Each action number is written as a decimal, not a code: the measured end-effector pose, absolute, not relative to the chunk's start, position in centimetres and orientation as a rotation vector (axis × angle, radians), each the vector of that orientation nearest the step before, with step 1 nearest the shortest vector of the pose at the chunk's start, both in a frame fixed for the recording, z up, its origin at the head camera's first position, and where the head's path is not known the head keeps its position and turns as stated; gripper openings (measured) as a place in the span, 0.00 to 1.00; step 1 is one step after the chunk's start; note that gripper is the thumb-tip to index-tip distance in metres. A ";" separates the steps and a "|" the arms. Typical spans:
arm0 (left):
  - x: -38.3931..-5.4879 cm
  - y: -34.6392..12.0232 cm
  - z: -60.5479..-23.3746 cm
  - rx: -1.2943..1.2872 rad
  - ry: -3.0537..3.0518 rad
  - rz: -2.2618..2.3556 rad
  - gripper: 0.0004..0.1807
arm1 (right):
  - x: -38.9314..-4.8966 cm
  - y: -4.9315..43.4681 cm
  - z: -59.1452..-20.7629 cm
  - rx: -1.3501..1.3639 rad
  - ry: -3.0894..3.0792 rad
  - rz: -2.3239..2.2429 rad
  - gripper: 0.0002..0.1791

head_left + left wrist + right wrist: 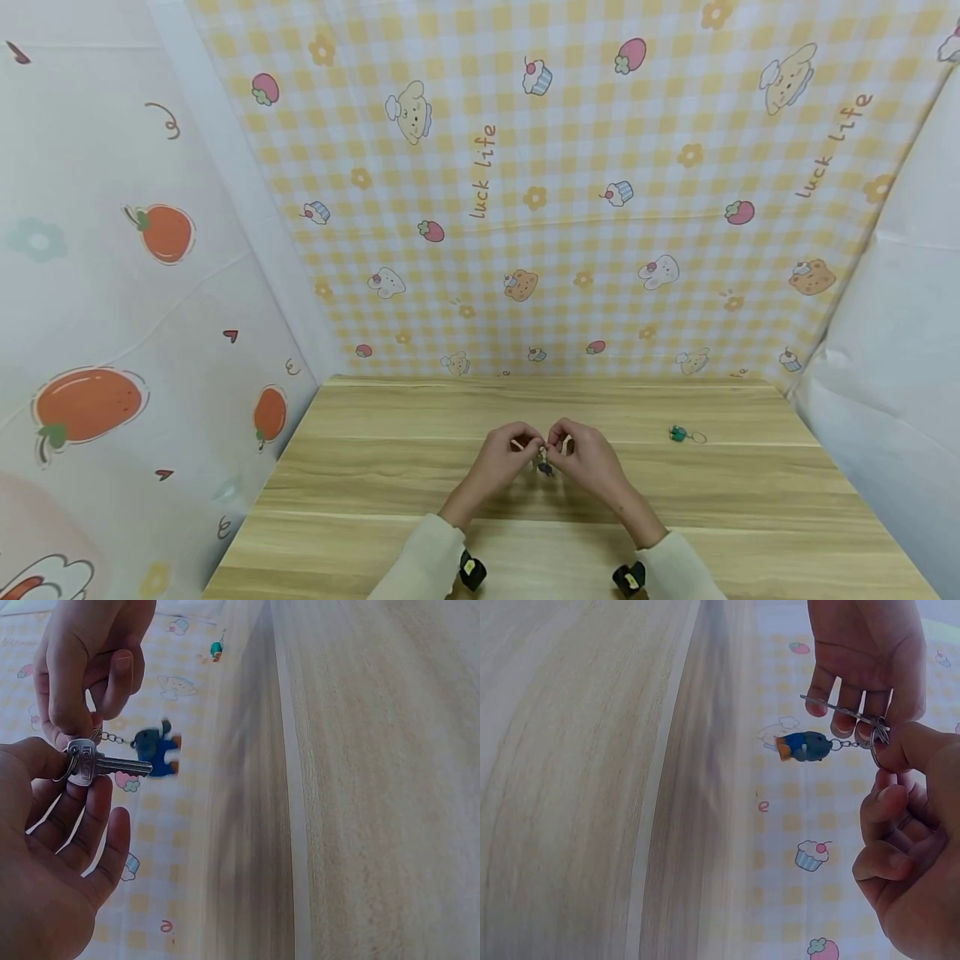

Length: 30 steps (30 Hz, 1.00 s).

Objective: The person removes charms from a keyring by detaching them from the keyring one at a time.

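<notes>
Both hands meet over the table, fingertips close together. My left hand pinches a silver key by its head, where a small metal loop passes through. The key's blade points away from the fingers. With thumb and index finger my right hand pinches a metal split ring right beside the key's head. From that ring a short chain carries a small blue figure charm with orange feet, which hangs free below the fingers. Part of the ring is hidden by the right fingertips.
A second keychain, with a green figure and a metal ring, lies on the wooden table to the right. A yellow checked cloth hangs behind the table; white sheets flank both sides.
</notes>
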<state>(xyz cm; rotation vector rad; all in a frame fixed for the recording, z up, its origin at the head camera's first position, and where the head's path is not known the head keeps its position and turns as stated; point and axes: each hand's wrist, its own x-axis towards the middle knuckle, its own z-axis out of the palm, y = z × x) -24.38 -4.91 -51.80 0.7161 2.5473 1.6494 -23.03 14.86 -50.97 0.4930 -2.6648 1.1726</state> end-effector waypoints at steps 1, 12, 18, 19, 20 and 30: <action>-24.4 -4.9 -51.8 0.716 2.547 1.651 0.08 | -23.1 14.9 -51.0 0.505 -2.665 1.174 0.09; -24.6 -5.3 -51.4 0.700 2.528 1.678 0.09 | -23.1 15.4 -51.3 0.661 -2.620 1.254 0.08; -24.6 -5.4 -51.3 0.719 2.512 1.679 0.09 | -23.2 15.5 -51.3 0.766 -2.578 1.231 0.09; -24.6 -5.4 -51.3 0.717 2.510 1.680 0.09 | -23.2 15.5 -51.3 0.789 -2.566 1.220 0.09; -24.6 -5.4 -51.3 0.716 2.510 1.681 0.09 | -23.2 15.5 -51.4 0.808 -2.556 1.208 0.10; -24.5 -5.5 -51.5 0.695 2.535 1.686 0.08 | -23.3 15.7 -51.6 0.858 -2.511 1.160 0.07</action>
